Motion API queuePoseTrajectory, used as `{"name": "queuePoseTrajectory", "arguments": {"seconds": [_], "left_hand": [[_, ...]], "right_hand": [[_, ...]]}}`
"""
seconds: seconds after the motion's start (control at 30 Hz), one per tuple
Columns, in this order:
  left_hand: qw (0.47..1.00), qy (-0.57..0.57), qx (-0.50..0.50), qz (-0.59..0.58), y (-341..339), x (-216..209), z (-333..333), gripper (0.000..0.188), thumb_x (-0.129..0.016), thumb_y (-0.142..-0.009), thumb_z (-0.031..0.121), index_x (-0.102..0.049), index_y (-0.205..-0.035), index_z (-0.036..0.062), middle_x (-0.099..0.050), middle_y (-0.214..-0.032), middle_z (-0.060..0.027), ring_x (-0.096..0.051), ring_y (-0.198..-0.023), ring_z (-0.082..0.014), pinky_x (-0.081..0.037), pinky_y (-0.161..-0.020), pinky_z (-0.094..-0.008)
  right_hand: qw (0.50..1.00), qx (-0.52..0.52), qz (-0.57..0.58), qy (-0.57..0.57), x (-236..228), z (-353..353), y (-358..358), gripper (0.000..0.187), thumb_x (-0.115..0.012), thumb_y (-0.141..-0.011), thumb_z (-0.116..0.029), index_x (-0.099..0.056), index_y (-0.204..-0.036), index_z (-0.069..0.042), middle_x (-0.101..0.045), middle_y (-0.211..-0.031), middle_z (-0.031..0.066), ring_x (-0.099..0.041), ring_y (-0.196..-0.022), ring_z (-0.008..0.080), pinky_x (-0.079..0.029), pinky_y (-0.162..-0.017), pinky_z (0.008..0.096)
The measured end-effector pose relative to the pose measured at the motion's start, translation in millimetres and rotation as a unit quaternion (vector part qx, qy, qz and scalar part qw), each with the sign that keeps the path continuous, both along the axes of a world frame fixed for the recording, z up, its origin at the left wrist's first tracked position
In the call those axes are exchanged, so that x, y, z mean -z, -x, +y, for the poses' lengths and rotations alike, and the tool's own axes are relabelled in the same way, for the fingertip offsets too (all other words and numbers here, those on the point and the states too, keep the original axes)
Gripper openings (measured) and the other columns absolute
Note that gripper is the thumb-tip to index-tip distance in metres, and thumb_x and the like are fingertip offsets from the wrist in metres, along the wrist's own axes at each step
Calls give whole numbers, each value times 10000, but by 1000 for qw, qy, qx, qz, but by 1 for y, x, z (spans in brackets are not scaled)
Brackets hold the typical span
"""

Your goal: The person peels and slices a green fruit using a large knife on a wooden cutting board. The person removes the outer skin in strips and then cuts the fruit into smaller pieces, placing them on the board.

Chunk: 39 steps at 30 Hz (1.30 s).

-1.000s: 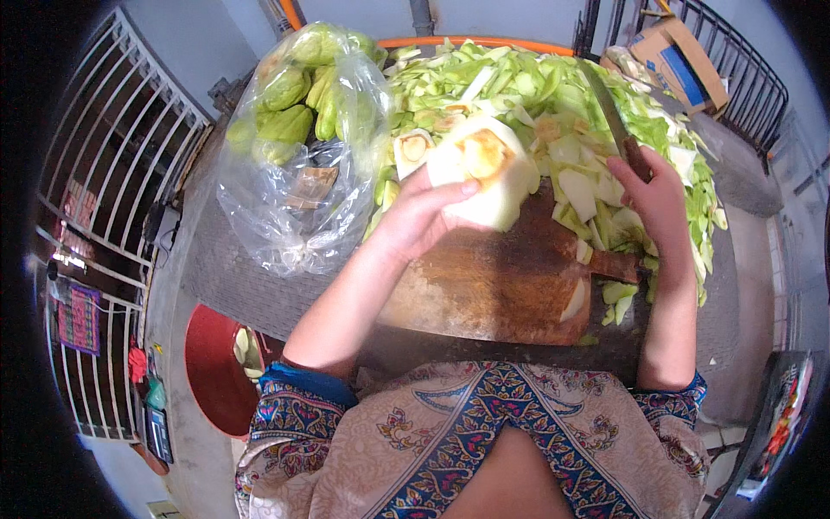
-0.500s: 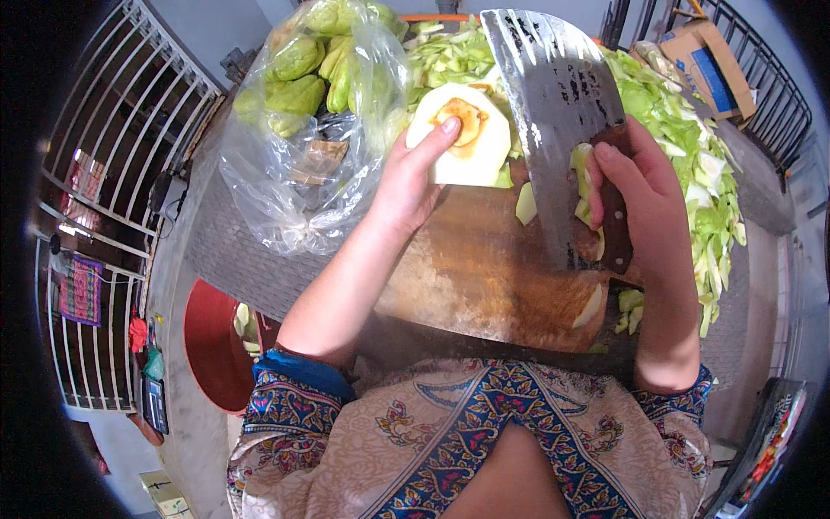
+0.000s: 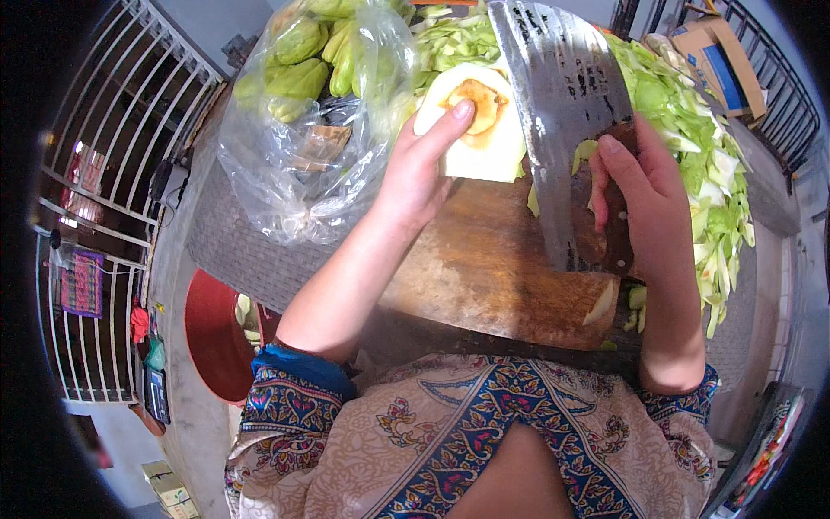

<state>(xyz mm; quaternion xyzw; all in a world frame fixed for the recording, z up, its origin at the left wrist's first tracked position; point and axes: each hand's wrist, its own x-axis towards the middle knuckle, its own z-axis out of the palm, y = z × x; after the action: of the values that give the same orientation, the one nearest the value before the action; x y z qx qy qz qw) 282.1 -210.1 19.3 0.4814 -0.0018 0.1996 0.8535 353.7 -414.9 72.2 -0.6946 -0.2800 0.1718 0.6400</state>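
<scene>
A pale, peeled-looking piece of chayote is held in my left hand, its flat cut face up. My thumb presses on the brownish seed area at its middle. Close beside it on the right, a broad dark cleaver stands with its blade upright, gripped by the wooden handle in my right hand. A bit of green peel clings to the blade near my right fingers. Both hands are above a worn wooden cutting board, with a pale sliver lying near its right edge.
A clear plastic bag of whole green chayotes lies at the left. Heaps of sliced chayote spread behind and right of the board. A red bucket with pieces inside stands lower left; a cardboard box sits far right.
My left hand has shifted the chayote piece slightly right and up, with its face turned a little. The cleaver stays close beside it. The whole view has also shifted slightly.
</scene>
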Motion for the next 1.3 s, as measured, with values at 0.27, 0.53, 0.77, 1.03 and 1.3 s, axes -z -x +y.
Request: {"name": "queuePoseTrajectory", "arguments": {"seconds": [0.27, 0.53, 0.77, 1.03, 1.3], "left_hand": [[1000, 21, -10, 14, 2, -2, -1, 478, -617, -921, 231, -454, -1292, -22, -607, -1183, -145, -624, -1069, -223, -519, -924, -363], [999, -34, -36, 1, 1, 3, -7, 463, -643, -906, 225, -495, -1262, -32, -623, -1167, -130, -627, -1036, -196, -509, -896, -331], [989, -146, -32, 0, 1, 8, 2, 449, -688, -879, 244, -555, -1218, -19, -661, -1080, -88, -631, -971, -146, -501, -855, -285], [963, -257, 45, 62, 6, -1, 15, 445, -714, -859, 247, -581, -1183, -27, -673, -1032, -74, -642, -915, -130, -517, -812, -269], [965, -248, 37, 80, 7, -7, 13, 437, -727, -845, 238, -595, -1163, -31, -682, -1001, -79, -650, -894, -133, -521, -802, -265]], "right_hand": [[1000, -9, 9, -13, 2, 1, -1, 218, -487, -981, -191, -518, -1133, -38, -478, -727, -3, -457, -491, 74, -374, -442, 198], [1000, -12, 4, 12, 5, 1, -1, 251, -486, -983, -201, -507, -1170, -35, -469, -712, -1, -452, -494, 75, -362, -435, 198], [999, 6, -2, 41, -4, -6, 0, 169, -514, -973, -209, -519, -1031, -51, -467, -686, -13, -434, -470, 66, -349, -425, 203], [994, -45, 7, 103, -9, -22, -15, 210, -540, -963, -236, -491, -851, -65, -472, -606, -16, -435, -436, 74, -348, -422, 231], [995, -36, 16, 94, -5, -16, -14, 214, -536, -957, -223, -485, -816, -69, -469, -587, -18, -438, -435, 68, -344, -420, 227]]}}
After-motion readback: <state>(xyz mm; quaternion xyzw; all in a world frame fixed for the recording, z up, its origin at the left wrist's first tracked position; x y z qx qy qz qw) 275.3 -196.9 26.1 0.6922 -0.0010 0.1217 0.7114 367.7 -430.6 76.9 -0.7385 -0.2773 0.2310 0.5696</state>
